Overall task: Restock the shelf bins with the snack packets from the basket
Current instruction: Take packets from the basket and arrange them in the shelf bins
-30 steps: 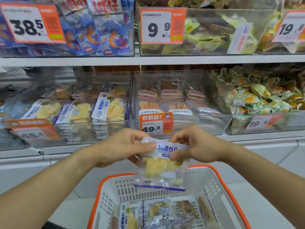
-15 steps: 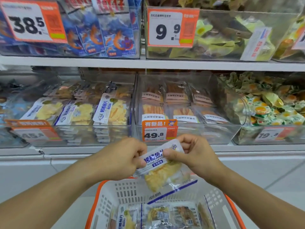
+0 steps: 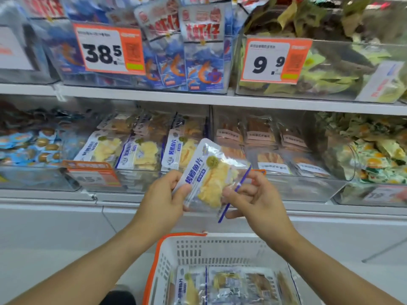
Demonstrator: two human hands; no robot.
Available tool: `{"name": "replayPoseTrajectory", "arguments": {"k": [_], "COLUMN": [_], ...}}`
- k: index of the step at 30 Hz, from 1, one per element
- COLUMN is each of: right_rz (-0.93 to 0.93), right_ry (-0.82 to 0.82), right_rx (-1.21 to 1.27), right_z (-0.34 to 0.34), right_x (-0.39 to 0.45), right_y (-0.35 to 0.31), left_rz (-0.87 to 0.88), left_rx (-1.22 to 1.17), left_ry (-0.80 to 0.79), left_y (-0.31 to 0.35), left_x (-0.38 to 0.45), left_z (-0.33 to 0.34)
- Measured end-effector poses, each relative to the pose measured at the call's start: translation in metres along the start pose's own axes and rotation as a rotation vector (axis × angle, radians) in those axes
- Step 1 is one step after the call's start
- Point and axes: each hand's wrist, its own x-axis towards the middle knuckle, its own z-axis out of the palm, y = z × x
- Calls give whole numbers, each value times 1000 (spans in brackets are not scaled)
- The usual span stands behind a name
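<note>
We hold 1 snack packet (image 3: 209,175) up between our 2 hands, above the basket (image 3: 167,256). Our left hand (image 3: 164,195) pinches its white edge and our right hand (image 3: 253,198) pinches its blue edge. It looks light, thin and crinkly, with crumbly chips inside, so we think the flat edges are best to hold.

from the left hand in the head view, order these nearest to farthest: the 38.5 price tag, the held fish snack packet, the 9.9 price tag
1. Held fish snack packet, gripped by the left hand itself.
2. 38.5 price tag, up and to the left on the upper shelf.
3. 9.9 price tag, up and to the right on the upper shelf.
</note>
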Motion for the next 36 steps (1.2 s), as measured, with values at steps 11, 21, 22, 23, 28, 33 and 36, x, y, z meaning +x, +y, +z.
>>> {"name": "replayPoseTrajectory", "arguments": {"k": [11,21,22,23,28,33,36], "right_rz": [-14,-275,-345,-408,-578,-547,-677], "right_ry": [78,18,11,-8,-148,-165,-87], "right_rx": [-197,-933,-987,-1036,-1332,-1367,-1207], "right_z": [105,148,151,153,160,162,156], "right_x": [83,130,128,127,123,125,113], "right_y": [-33,-38,-34,-29,-10,-8,-6], "left_rz": [144,-178,-177,-184,-260,-279,-301], "left_rx": [185,840,832,837,891,910,887], "left_ry": [428,129,144,160,169,179,174], "left_y": [-13,-51,-52,-53,-59,-62,-59], "left_x": [35,41,42,44,54,60,58], "left_z": [-86,-123,-123,-124,-119,-116,-116]}}
